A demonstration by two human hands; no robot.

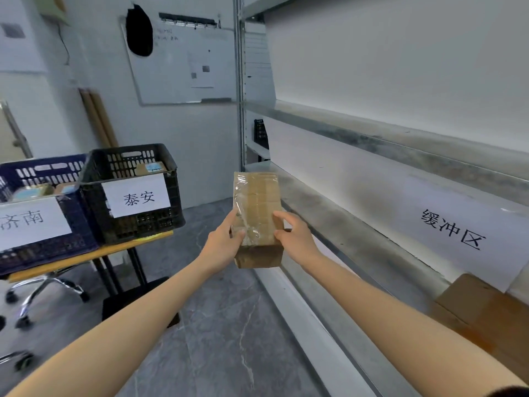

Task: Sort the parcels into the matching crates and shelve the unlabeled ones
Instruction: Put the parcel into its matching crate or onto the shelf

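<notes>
Between the crates and the shelf point(343, 213) you hold a taped parcel point(257, 213), left hand point(226, 239) and right hand point(294, 239) gripping its sides. No label shows, so shelving looks next: swing it right onto the shelf.

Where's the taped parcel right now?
The taped parcel is centre of head view, gripped by the left hand and right hand, between the black crate at left and the metal shelf at right.

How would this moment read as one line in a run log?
left hand, right hand: gripping taped parcel | label: none visible | position: beside shelf marked 缓冲区
</notes>
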